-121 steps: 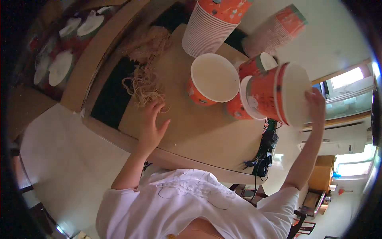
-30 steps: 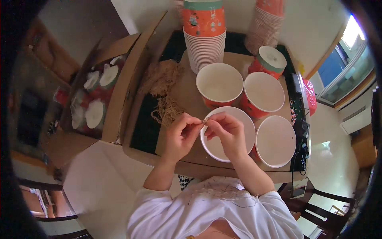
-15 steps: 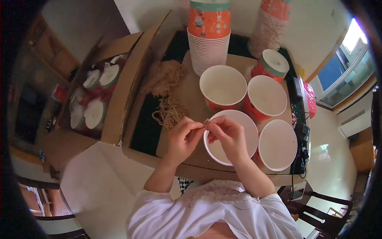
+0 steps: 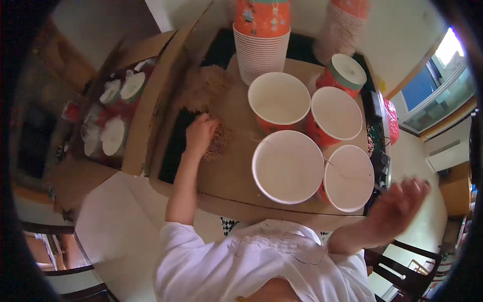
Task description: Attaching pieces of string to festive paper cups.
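My left hand [image 4: 201, 132] rests at a tangled bunch of thin brown string [image 4: 219, 143], its fingers pinched together on some of the strands. Their tips are partly hidden. Off the table's right side, my right hand [image 4: 401, 205] is raised and smeared by motion, so what it holds cannot be made out. Between the hands stands a round paper bucket [image 4: 288, 168], white inside. A thin pale strand [image 4: 328, 161] lies at its right rim, reaching over the neighbouring bucket [image 4: 349, 181]. Behind them are two more open buckets, one left [image 4: 279, 100] and one right [image 4: 336, 113], orange-red outside.
A tall stack of nested buckets [image 4: 261, 53] stands at the back, with another stack [image 4: 342, 32] farther right. One bucket [image 4: 348, 69] sits upside down. Left of the table, a cardboard box [image 4: 138, 131] holds wrapped buckets. Dark cables and devices [image 4: 381, 166] line the right edge.
My hands, together over the front bucket before, have parted. The left has moved to the string pile, the right swung out to the right. A strand now shows at the front bucket's rim.
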Demonstrator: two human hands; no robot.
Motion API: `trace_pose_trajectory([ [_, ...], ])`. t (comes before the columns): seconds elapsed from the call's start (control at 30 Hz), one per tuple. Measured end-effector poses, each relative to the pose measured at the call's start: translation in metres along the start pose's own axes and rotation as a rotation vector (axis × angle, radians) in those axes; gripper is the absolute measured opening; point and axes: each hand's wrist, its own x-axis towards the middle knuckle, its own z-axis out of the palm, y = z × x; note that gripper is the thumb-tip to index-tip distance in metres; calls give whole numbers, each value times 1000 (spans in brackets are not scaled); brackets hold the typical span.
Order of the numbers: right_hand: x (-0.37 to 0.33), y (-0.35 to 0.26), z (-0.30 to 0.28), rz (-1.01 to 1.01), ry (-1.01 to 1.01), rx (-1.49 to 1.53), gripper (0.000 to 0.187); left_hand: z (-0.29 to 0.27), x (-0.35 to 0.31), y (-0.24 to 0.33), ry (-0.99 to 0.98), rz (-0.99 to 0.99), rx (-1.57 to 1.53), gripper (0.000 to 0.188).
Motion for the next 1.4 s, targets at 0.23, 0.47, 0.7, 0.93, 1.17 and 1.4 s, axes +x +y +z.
trace_pose_trajectory([
  [0.23, 4, -98, -11, -294, -158, -275, 6, -59, -15, 99, 172, 95, -151, 47],
  [0.47, 24, -57, -95, -72, 391, -1374, 14, -42, -85, 223, -137, 660, -136, 57],
  [0.7, -10, 10, -173, 124, 193, -1314, 5, -48, -78, 176, -205, 493, 93, 45],
  [0.93, -34, 32, -133, 213, 258, -1117, 7, -85, -73, 206, -18, 453, -286, 42],
  [1.17, -29, -29, -79, 515, -9, -1220, 4, -61, -53, 278, -62, 567, -737, 36],
  [1.4, -37, -18, -71, 523, -114, -1075, 8, -42, -41, 300, -209, 509, -1135, 28],
])
